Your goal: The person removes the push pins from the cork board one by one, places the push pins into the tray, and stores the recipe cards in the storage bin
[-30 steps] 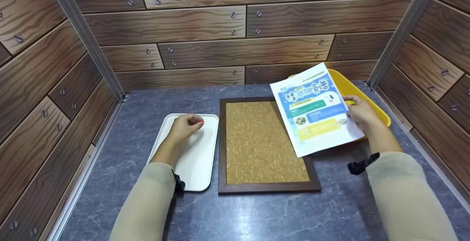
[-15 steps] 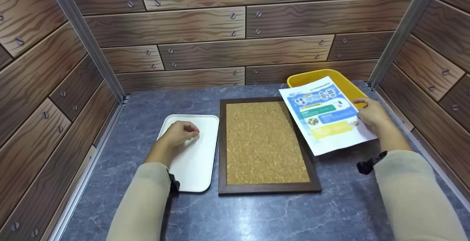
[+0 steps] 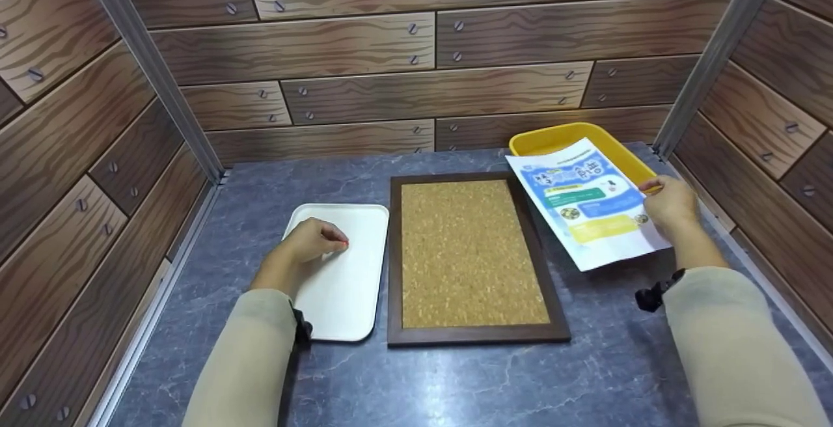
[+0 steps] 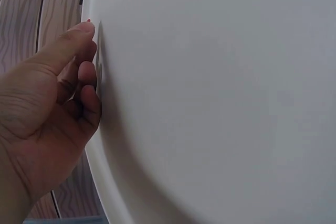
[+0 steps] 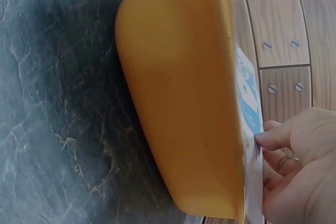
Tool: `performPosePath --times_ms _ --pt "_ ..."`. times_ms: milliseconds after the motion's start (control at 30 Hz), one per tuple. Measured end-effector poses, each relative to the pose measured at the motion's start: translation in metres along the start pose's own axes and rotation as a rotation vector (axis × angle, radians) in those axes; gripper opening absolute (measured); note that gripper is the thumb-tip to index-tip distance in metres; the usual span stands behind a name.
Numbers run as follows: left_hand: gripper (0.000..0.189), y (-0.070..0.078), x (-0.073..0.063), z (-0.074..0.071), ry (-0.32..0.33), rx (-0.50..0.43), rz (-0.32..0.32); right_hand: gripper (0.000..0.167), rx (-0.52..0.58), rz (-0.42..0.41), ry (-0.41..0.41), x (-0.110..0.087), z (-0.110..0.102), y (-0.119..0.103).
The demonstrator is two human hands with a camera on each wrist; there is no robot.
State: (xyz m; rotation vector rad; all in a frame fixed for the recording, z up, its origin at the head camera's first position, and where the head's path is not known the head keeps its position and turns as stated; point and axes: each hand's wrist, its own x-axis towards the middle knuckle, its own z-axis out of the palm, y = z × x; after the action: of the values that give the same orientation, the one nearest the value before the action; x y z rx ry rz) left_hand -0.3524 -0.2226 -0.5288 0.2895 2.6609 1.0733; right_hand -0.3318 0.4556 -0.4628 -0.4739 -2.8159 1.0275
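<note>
In the head view my left hand (image 3: 317, 239) is over the white tray (image 3: 351, 323), pinching a small red object (image 3: 345, 244) between thumb and fingertip. Only a red speck of it shows in the left wrist view, so its kind is unclear. My right hand (image 3: 673, 206) pinches the right edge of a printed sheet of paper (image 3: 589, 209) with blue, green and yellow blocks. That sheet slants across the yellow bin (image 3: 553, 138) and covers much of it. Between the hands lies a cork board (image 3: 468, 254) in a dark brown frame, close to the paper's left edge.
A grey marbled table (image 3: 481, 388) bears everything. Wood-plank-patterned walls (image 3: 364, 43) enclose it at the back and both sides, with metal posts (image 3: 156, 75) at the corners. The right wrist view shows the yellow bin's outer wall (image 5: 173, 93) standing on the table.
The right hand has drawn the paper rightward, off the cork board and over the yellow bin. The left hand has shifted slightly left and toward me over the tray, still pinching the red object.
</note>
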Motion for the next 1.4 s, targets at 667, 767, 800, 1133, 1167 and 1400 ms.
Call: performPosePath --times_ms 667,767,800,1133,1167,1400 --pt "0.014 -0.004 -0.007 -0.003 0.009 0.026 0.021 0.051 -0.066 0.039 0.124 0.007 0.003 0.006" --pt "0.014 -0.005 -0.006 -0.002 0.011 0.027 0.036 0.053 -0.047 0.033 0.143 0.009 0.006 0.005" --pt "0.015 -0.006 -0.006 -0.001 0.011 0.026 0.042 0.054 -0.04 0.037 0.147 0.011 0.008 0.005" --pt "0.014 -0.003 -0.006 0.0 -0.006 -0.001 0.019 0.056 -0.037 0.026 0.111 0.019 0.016 0.004" --pt "0.013 -0.003 -0.006 0.0 -0.008 -0.007 0.005 0.056 -0.043 0.026 0.098 0.02 0.015 0.005" --pt "0.012 -0.004 -0.006 0.001 0.0 -0.017 -0.035 0.054 -0.045 0.066 0.002 0.025 0.012 0.004"
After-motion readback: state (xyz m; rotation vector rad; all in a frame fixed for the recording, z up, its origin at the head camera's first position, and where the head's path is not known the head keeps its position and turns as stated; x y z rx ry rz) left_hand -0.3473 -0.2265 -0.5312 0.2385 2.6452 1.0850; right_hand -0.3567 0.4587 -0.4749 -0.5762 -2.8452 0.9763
